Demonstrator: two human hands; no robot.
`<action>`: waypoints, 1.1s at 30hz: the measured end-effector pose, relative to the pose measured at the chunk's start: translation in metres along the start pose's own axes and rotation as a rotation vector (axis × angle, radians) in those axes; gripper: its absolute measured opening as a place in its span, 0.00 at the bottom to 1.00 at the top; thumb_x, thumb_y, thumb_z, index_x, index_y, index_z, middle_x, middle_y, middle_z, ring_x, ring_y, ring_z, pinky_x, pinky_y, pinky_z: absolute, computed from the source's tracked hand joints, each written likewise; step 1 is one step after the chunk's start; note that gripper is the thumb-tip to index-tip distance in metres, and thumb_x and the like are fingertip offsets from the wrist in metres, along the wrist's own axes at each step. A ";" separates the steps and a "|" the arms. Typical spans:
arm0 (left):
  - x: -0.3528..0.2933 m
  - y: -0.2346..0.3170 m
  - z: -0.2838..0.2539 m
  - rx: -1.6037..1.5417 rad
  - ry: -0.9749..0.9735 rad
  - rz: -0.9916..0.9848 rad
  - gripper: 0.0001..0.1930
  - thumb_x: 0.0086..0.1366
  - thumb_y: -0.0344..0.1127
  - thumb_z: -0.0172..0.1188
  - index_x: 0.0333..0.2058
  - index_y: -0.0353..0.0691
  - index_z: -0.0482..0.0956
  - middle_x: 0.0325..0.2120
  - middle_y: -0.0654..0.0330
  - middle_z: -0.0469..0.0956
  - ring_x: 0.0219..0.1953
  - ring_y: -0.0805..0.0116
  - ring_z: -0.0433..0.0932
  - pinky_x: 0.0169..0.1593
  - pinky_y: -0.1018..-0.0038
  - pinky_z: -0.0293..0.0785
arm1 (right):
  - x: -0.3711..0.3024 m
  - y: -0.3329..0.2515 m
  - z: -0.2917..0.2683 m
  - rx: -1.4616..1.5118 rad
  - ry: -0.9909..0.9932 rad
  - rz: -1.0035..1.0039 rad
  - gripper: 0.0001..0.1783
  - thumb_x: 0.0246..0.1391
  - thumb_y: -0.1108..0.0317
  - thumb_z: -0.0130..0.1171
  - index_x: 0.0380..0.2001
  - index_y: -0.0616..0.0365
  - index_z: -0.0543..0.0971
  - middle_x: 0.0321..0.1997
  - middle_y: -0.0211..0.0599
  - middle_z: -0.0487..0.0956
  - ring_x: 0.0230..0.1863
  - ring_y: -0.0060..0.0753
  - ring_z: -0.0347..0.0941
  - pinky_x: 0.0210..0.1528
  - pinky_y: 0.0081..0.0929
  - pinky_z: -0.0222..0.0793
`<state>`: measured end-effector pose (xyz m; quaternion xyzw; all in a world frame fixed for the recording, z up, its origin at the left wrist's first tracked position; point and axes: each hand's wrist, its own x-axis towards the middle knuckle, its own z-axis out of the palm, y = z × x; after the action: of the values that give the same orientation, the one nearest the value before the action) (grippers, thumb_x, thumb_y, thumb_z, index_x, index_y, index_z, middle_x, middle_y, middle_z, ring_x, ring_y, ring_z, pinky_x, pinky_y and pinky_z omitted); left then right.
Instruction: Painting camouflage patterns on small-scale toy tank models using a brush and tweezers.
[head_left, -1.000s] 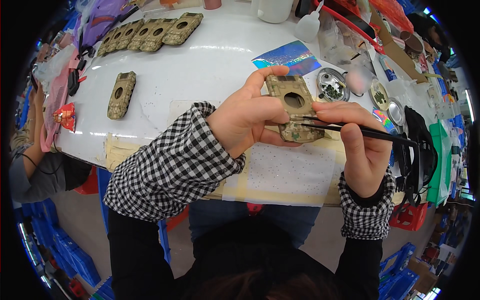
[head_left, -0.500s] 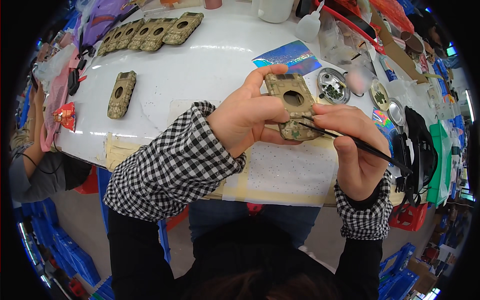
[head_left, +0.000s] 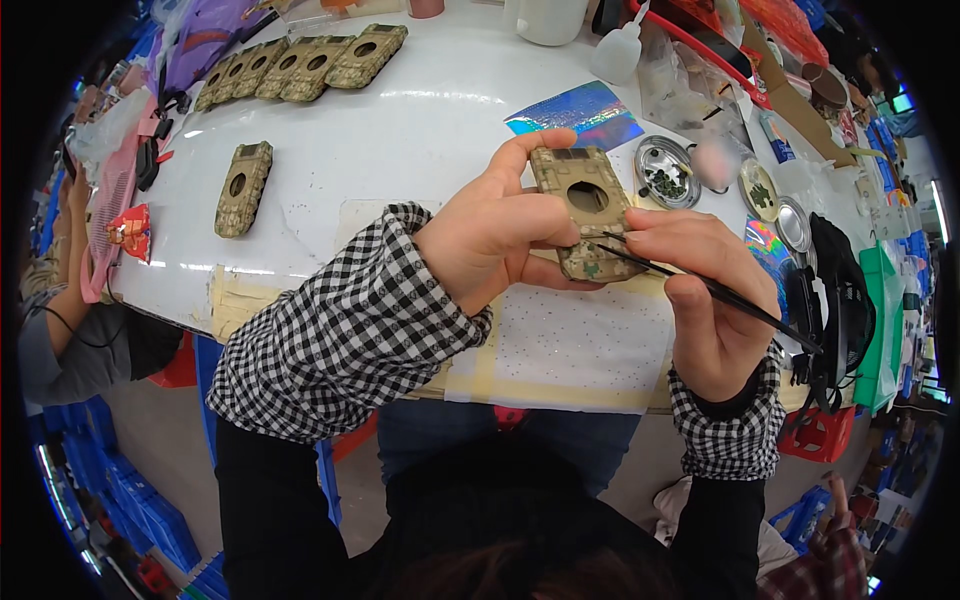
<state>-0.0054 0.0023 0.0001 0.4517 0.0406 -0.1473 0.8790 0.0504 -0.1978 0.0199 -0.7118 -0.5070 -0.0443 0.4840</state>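
Note:
My left hand [head_left: 505, 225] grips a camouflage-patterned model tank hull [head_left: 568, 170] with a round hole in its top, thumb across its near left side. Black tweezers [head_left: 715, 288] are pinched in my right hand [head_left: 722, 290]. Their tips rest at or just over the hull's near end, below the hole; contact is hard to make out. A small green patch shows on that end. Whether the tips hold anything is too small to tell. Right of the hull, a round metal dish [head_left: 655, 158] holds small dark green pieces.
A similar hull [head_left: 243, 190] lies alone at left, and several more [head_left: 318, 68] stand in a row at the far left. White paper [head_left: 575, 345] is under my hands. Iridescent film [head_left: 585, 115], a squeeze bottle [head_left: 618, 52] and a yellowish-lidded tin [head_left: 760, 192] lie beyond.
The tweezers' rear end has shifted very slightly; hull and left hand stay put. Another person's hand and plaid sleeve have come into sight at the lower right.

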 end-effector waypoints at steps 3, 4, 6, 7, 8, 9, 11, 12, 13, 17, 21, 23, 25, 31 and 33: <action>0.000 0.000 -0.001 -0.002 -0.002 -0.001 0.36 0.56 0.26 0.48 0.62 0.43 0.44 0.53 0.49 0.63 0.52 0.58 0.72 0.51 0.59 0.76 | 0.001 0.000 0.000 0.003 -0.002 0.001 0.11 0.52 0.69 0.60 0.37 0.64 0.79 0.39 0.45 0.80 0.42 0.42 0.75 0.48 0.33 0.68; 0.000 0.000 -0.001 -0.002 -0.002 -0.001 0.36 0.56 0.26 0.48 0.62 0.43 0.43 0.53 0.49 0.63 0.52 0.58 0.72 0.51 0.59 0.76 | 0.000 0.001 0.000 -0.001 -0.003 -0.002 0.11 0.52 0.69 0.60 0.37 0.64 0.79 0.39 0.45 0.80 0.42 0.42 0.75 0.47 0.33 0.68; 0.000 0.000 -0.001 0.003 0.000 0.003 0.36 0.56 0.26 0.48 0.63 0.43 0.43 0.53 0.49 0.63 0.52 0.57 0.72 0.51 0.59 0.76 | 0.000 0.001 0.000 -0.007 -0.006 -0.007 0.11 0.52 0.69 0.60 0.37 0.64 0.79 0.39 0.45 0.80 0.42 0.42 0.75 0.47 0.32 0.68; 0.000 0.000 -0.001 0.006 -0.001 0.004 0.36 0.56 0.26 0.48 0.63 0.43 0.43 0.53 0.49 0.63 0.52 0.57 0.72 0.51 0.59 0.76 | 0.001 0.001 -0.001 -0.011 -0.008 -0.008 0.11 0.52 0.69 0.60 0.37 0.64 0.79 0.39 0.45 0.80 0.42 0.42 0.75 0.47 0.32 0.68; 0.000 -0.001 0.000 0.006 -0.002 0.006 0.36 0.56 0.26 0.48 0.63 0.43 0.43 0.53 0.49 0.63 0.52 0.57 0.72 0.51 0.59 0.76 | 0.001 0.000 -0.001 -0.016 -0.010 -0.009 0.11 0.52 0.69 0.60 0.37 0.64 0.79 0.39 0.45 0.80 0.42 0.42 0.75 0.47 0.32 0.68; 0.001 -0.001 0.000 0.005 -0.004 0.007 0.36 0.56 0.26 0.48 0.63 0.43 0.43 0.53 0.49 0.63 0.52 0.57 0.72 0.51 0.59 0.76 | 0.001 0.000 -0.001 -0.013 -0.007 -0.009 0.11 0.52 0.69 0.60 0.37 0.64 0.79 0.39 0.45 0.80 0.42 0.42 0.75 0.47 0.32 0.68; 0.000 -0.001 0.000 0.007 -0.002 0.007 0.36 0.56 0.26 0.48 0.63 0.43 0.43 0.53 0.49 0.63 0.52 0.57 0.72 0.51 0.59 0.76 | 0.000 0.001 0.000 -0.005 0.000 -0.009 0.11 0.52 0.69 0.60 0.37 0.64 0.79 0.38 0.45 0.80 0.41 0.42 0.75 0.47 0.33 0.68; 0.000 0.000 0.000 0.009 -0.001 0.005 0.36 0.56 0.26 0.48 0.63 0.43 0.43 0.53 0.49 0.63 0.52 0.57 0.72 0.50 0.59 0.76 | 0.000 0.001 0.000 -0.004 0.002 -0.010 0.11 0.52 0.69 0.60 0.37 0.64 0.79 0.38 0.45 0.80 0.41 0.42 0.75 0.47 0.32 0.68; 0.000 0.000 0.000 0.010 0.001 0.003 0.36 0.56 0.26 0.48 0.63 0.43 0.43 0.53 0.48 0.63 0.52 0.57 0.72 0.50 0.59 0.76 | 0.000 0.001 0.000 -0.003 0.003 -0.010 0.11 0.52 0.69 0.59 0.37 0.64 0.79 0.38 0.45 0.80 0.41 0.42 0.75 0.47 0.32 0.68; 0.000 0.000 0.001 0.008 0.005 0.001 0.36 0.56 0.26 0.48 0.63 0.44 0.43 0.53 0.48 0.63 0.51 0.57 0.73 0.50 0.58 0.76 | 0.000 0.001 0.000 -0.002 0.003 -0.012 0.11 0.53 0.68 0.59 0.37 0.64 0.79 0.38 0.46 0.80 0.41 0.42 0.75 0.47 0.32 0.68; -0.001 0.000 0.001 0.003 0.004 0.004 0.36 0.55 0.26 0.47 0.62 0.44 0.44 0.53 0.48 0.63 0.51 0.57 0.73 0.50 0.58 0.76 | 0.000 0.001 0.000 0.000 0.004 -0.001 0.11 0.53 0.68 0.59 0.37 0.64 0.79 0.38 0.46 0.80 0.41 0.42 0.75 0.47 0.32 0.68; -0.001 0.001 0.002 0.003 0.010 0.000 0.36 0.55 0.26 0.47 0.62 0.44 0.44 0.53 0.48 0.63 0.51 0.56 0.73 0.50 0.58 0.76 | -0.001 0.001 0.000 -0.003 0.006 -0.005 0.11 0.53 0.68 0.59 0.37 0.64 0.79 0.38 0.46 0.80 0.41 0.42 0.76 0.47 0.32 0.68; -0.001 0.001 0.003 0.006 0.016 -0.009 0.36 0.55 0.26 0.47 0.62 0.44 0.44 0.53 0.48 0.63 0.51 0.56 0.73 0.50 0.58 0.76 | 0.000 0.001 0.000 -0.005 0.004 -0.006 0.11 0.53 0.68 0.59 0.37 0.64 0.79 0.39 0.46 0.80 0.41 0.41 0.76 0.47 0.33 0.68; -0.001 0.000 0.001 -0.023 0.001 -0.004 0.36 0.55 0.29 0.48 0.63 0.45 0.45 0.54 0.48 0.63 0.52 0.55 0.72 0.52 0.57 0.74 | 0.000 0.002 -0.001 0.022 0.011 -0.010 0.11 0.54 0.68 0.58 0.38 0.65 0.79 0.39 0.48 0.79 0.41 0.41 0.75 0.48 0.33 0.68; -0.002 0.001 0.001 -0.039 -0.008 0.000 0.36 0.55 0.30 0.48 0.63 0.45 0.45 0.55 0.49 0.63 0.52 0.55 0.72 0.52 0.57 0.74 | 0.000 0.002 -0.001 0.027 0.017 -0.008 0.12 0.54 0.68 0.58 0.38 0.65 0.79 0.40 0.48 0.79 0.41 0.41 0.75 0.48 0.33 0.68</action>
<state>-0.0067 0.0021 0.0017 0.4339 0.0399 -0.1483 0.8878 0.0526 -0.1990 0.0189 -0.7028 -0.5064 -0.0453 0.4976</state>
